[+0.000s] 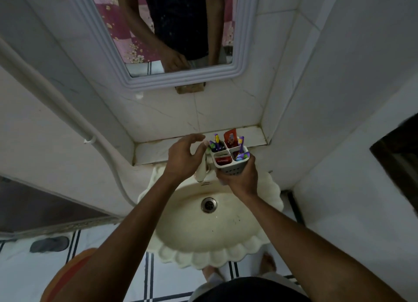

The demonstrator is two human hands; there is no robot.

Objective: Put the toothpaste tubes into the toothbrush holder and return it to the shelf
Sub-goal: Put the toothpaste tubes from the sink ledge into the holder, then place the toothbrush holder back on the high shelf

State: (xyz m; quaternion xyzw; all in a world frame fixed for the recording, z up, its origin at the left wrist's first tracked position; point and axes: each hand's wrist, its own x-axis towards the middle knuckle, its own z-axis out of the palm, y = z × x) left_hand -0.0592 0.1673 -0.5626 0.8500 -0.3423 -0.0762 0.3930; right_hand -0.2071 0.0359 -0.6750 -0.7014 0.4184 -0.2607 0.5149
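Dim white-tiled alcove: framed mirror [178,30] above a scalloped cream basin [210,229], striped floor tiles [27,267] below.

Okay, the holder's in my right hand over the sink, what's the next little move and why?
Probably lift the toothbrush holder forward and set it on the shelf. Both toothpaste tubes already sit in its compartments, the right hand grips it from below, and the left hand is open and free.

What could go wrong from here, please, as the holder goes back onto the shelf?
1. Only the right hand grips the toothbrush holder, low on its body above the sink; a slip could drop it into the basin.
2. The red tube and the toothbrushes stick up well above the rim, so tilting might spill them.
3. The shelf looks narrow, so placing it near the edge risks tipping.
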